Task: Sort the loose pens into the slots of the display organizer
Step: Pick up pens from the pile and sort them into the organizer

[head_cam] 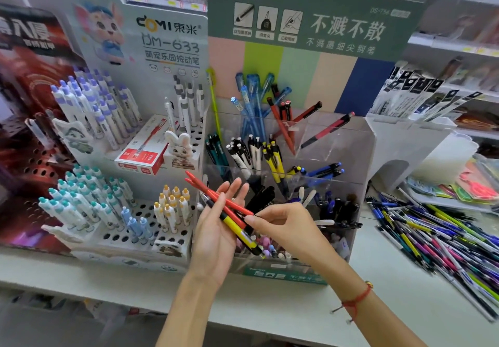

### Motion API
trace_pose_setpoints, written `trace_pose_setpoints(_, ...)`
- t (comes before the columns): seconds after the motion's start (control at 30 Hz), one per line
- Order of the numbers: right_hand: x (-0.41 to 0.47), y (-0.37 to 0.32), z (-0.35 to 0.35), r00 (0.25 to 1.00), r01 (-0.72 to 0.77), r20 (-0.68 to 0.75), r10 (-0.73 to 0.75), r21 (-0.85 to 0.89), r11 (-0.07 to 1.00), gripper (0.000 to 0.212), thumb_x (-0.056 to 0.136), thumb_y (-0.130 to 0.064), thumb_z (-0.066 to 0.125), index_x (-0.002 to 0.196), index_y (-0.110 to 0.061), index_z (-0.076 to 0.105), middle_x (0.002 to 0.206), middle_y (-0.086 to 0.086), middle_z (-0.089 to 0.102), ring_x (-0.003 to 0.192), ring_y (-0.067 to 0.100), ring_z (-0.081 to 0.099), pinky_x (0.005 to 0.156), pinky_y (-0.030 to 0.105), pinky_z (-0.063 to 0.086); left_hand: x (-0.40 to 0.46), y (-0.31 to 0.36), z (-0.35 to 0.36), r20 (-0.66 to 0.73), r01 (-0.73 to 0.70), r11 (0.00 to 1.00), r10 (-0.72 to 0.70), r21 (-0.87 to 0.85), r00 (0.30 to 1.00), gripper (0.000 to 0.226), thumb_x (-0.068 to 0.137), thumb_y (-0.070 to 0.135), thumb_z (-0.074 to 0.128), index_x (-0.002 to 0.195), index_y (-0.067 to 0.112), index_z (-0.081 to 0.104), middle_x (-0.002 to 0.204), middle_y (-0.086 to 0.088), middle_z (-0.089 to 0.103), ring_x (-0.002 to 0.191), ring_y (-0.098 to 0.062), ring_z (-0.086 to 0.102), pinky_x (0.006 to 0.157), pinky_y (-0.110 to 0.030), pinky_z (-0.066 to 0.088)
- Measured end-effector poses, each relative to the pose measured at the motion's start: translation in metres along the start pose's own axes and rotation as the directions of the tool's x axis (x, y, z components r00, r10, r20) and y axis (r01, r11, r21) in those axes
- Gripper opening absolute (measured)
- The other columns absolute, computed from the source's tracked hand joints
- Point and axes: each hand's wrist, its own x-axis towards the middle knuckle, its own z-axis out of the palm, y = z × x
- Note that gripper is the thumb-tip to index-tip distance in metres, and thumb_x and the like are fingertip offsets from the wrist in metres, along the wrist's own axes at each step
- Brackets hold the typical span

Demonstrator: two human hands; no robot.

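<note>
The left hand (216, 228) lies palm up in front of the organizer (334, 157), fingers nearly straight, cradling a few pens (229, 211): two red, one yellow and black. The right hand (283, 225) pinches them near the middle with fingertips. They look light, stiff and slick, so a pinch on the barrel should serve best. Many more loose pens (437, 236) lie heaped toward the counter's (270, 306) right edge.
</note>
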Motion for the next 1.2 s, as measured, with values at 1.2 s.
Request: trace_pose_setpoints(1.2,0.034,-0.057,-0.151,0.544,0.409,-0.644,-0.538,-0.356,0.840,0.016,0.084,-0.024,0.072,0.099,-0.021,0.070,0.083,-0.007,0.070,0.069,-0.001,0.063,0.071,0.017,0.053,0.025,-0.002,0.035,0.084,-0.037,0.985,0.023,0.171,0.996,0.014,0.093,0.024,0.043,0.083,0.015,0.043,0.071,0.003,0.038,0.062,-0.012,0.033,0.075,-0.030,0.035)
